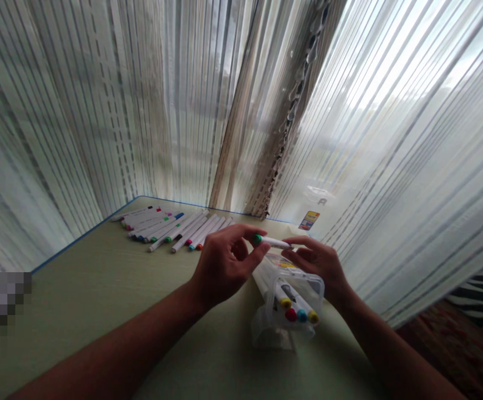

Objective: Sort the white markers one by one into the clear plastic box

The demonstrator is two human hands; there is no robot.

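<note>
A white marker (pixel 273 243) with a green end is held level between my two hands. My left hand (pixel 228 258) pinches it by the green end, thumb below and forefinger above. At the other end, the fingertips of my right hand (pixel 318 262) close on its darker tip. Just beneath my hands lies a clear plastic case (pixel 271 294), its open end facing me. Inside it are several markers (pixel 293 300) with yellow, red and blue ends. The case's far part is partly hidden behind my hands.
Several white markers (pixel 178 230) with coloured ends lie in a loose row across the back left of the pale table (pixel 111 300). A clear container (pixel 314 208) with a yellow label stands at the back right. Striped sheer curtains (pixel 174 100) hang along the table's far edges.
</note>
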